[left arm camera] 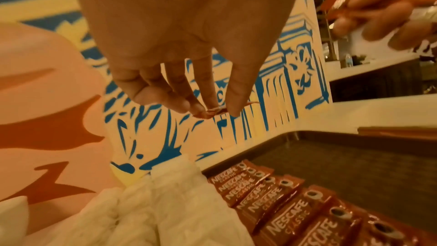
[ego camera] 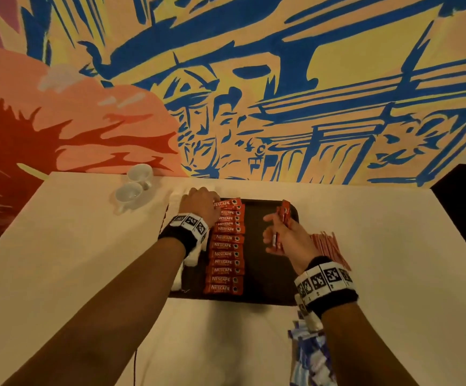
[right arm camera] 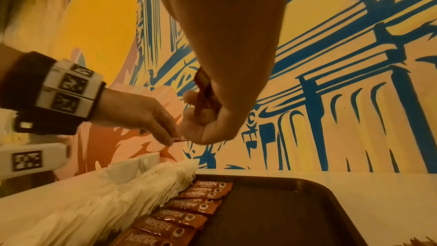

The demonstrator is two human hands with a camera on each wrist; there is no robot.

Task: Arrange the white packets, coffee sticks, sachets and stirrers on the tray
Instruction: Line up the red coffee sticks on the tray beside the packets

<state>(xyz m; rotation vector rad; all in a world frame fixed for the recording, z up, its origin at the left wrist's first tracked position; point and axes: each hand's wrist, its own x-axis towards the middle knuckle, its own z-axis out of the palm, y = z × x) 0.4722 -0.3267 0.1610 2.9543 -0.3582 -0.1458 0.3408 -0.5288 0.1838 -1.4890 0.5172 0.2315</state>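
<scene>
A dark tray (ego camera: 268,263) lies on the white table. Down its left part runs a column of red Nescafe coffee sticks (ego camera: 226,254), with white packets (ego camera: 191,259) lined along the tray's left edge. My left hand (ego camera: 211,203) is at the column's far end and pinches one coffee stick (left arm camera: 212,112) by its end, just above the row. My right hand (ego camera: 275,232) hovers over the tray's right side, gripping a small bunch of coffee sticks (ego camera: 285,214). Pink stirrers (ego camera: 327,246) lie right of the tray, partly behind my right wrist. Blue-and-white sachets (ego camera: 309,355) lie near the table's front right.
Two white cups (ego camera: 133,188) stand at the table's far left, beside the tray's far corner. A painted wall runs directly behind the table. The tray's middle and right (right arm camera: 283,212) show bare dark surface.
</scene>
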